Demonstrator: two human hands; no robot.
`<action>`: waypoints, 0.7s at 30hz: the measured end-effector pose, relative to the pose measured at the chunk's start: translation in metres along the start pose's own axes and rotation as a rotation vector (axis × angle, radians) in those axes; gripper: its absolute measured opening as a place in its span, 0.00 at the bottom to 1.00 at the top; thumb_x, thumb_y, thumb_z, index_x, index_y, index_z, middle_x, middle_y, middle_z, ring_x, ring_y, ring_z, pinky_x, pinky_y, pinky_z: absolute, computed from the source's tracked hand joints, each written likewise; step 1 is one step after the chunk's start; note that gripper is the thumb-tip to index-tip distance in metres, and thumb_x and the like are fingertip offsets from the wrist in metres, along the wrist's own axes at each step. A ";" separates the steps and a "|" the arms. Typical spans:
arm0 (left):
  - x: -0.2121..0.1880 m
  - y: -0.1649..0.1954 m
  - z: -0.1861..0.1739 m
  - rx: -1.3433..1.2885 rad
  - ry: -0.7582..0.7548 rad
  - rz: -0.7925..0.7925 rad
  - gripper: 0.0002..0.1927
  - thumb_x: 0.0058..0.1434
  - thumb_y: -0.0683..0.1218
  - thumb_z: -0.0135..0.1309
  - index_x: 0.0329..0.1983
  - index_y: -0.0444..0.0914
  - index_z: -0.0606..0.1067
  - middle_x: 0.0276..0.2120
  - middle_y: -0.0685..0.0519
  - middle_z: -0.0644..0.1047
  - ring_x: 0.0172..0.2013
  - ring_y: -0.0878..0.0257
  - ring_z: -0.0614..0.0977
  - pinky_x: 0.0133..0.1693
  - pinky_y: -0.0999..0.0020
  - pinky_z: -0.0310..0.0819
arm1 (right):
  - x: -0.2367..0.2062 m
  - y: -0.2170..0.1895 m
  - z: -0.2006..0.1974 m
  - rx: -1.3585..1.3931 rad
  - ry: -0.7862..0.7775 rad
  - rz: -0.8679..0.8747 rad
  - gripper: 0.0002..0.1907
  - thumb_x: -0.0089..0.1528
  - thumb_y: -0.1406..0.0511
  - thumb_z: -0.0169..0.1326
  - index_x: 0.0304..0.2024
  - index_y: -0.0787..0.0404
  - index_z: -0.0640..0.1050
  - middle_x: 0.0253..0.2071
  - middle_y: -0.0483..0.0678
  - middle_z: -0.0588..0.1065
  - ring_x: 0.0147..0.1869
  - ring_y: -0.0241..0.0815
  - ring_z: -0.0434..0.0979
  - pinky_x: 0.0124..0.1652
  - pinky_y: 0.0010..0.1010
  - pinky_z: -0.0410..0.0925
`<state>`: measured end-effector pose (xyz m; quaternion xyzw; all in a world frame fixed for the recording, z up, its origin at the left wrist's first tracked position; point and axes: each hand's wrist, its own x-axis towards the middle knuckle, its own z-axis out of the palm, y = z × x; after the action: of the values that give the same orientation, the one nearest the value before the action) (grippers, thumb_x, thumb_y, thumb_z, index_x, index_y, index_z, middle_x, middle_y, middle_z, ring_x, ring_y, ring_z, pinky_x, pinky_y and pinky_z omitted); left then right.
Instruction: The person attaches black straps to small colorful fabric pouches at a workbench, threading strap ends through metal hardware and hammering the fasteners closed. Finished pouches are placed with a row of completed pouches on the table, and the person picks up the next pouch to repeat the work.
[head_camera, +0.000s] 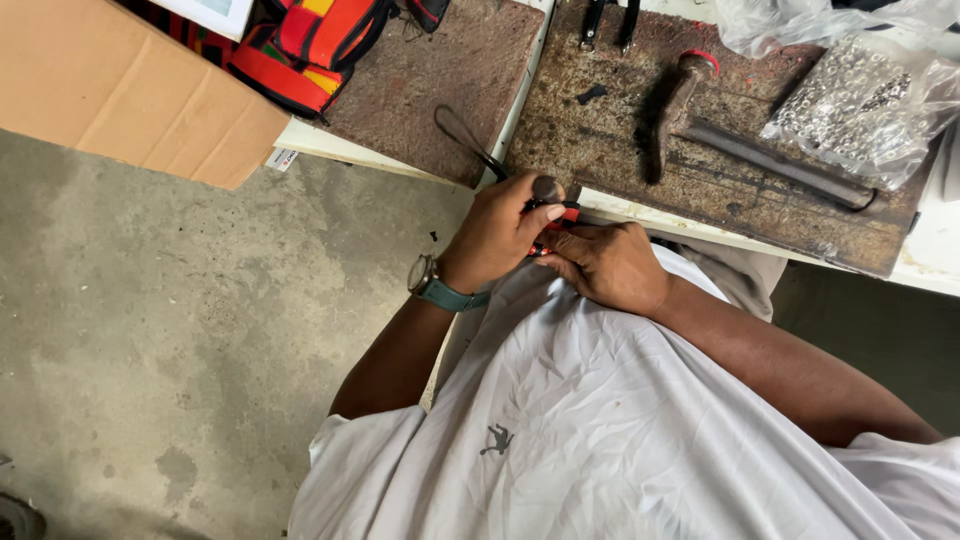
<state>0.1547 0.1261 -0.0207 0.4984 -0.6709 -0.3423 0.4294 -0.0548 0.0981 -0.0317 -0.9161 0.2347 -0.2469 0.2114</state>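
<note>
Both hands meet just below the rusty plate (600, 140): left hand (495, 235) fingers wrapped around a dark-knobbed tool (546, 190), right hand (608, 265) fingers pinching a red piece (568, 213).

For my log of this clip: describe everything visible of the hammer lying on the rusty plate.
The hammer lies flat on the rusty metal plate, untouched by either hand. Its dark, worn head points toward the plate's middle, one end ringed in red. A long dark handle, metal by the look of it, runs diagonally away from the head toward the plate's far corner, passing beside a clear plastic bag of small silvery parts.
</note>
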 end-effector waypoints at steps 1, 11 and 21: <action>0.002 0.002 -0.002 0.105 -0.026 0.034 0.13 0.68 0.44 0.57 0.51 0.32 0.72 0.42 0.46 0.80 0.43 0.52 0.82 0.45 0.61 0.77 | 0.001 0.000 0.000 0.003 0.009 -0.010 0.14 0.63 0.55 0.59 0.48 0.53 0.82 0.38 0.48 0.81 0.35 0.51 0.81 0.32 0.41 0.71; -0.005 0.003 -0.004 0.141 -0.089 0.088 0.09 0.69 0.42 0.54 0.50 0.34 0.72 0.44 0.45 0.79 0.46 0.46 0.82 0.46 0.58 0.76 | -0.015 0.012 -0.067 -0.079 0.104 0.200 0.21 0.61 0.52 0.67 0.50 0.56 0.84 0.32 0.50 0.76 0.34 0.50 0.76 0.36 0.41 0.70; -0.007 -0.019 0.011 0.336 -0.017 0.104 0.14 0.69 0.48 0.51 0.46 0.32 0.76 0.41 0.39 0.79 0.43 0.42 0.79 0.46 0.50 0.72 | -0.044 0.105 -0.104 -0.564 0.181 0.510 0.17 0.62 0.50 0.55 0.41 0.54 0.81 0.42 0.52 0.79 0.45 0.57 0.80 0.40 0.47 0.73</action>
<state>0.1525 0.1284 -0.0440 0.5248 -0.7471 -0.2069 0.3516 -0.1797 0.0097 -0.0180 -0.8251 0.5312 -0.1920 -0.0155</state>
